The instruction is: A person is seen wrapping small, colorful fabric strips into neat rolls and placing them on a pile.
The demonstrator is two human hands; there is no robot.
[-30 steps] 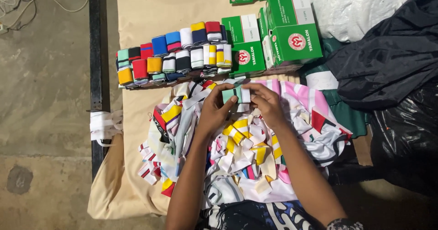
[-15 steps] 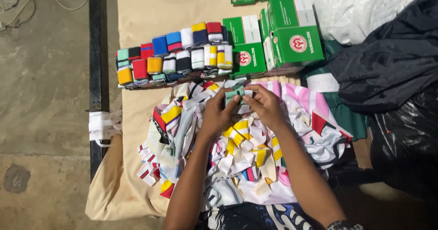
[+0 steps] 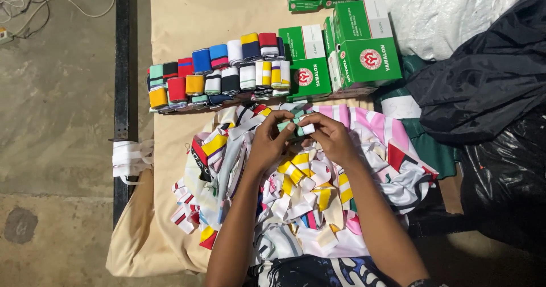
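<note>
A beige cloth-covered surface carries two rows of small folded ribbed knit bands in many colours near its far side, with green and white cardboard boxes just beside them. Nearer, a loose heap of striped fabric strips in white, yellow, pink and red spreads over it. Grey concrete floor lies alongside.

Left hand: grips green-white band.
Right hand: pinches same band.
Below: loose band heap.
</note>
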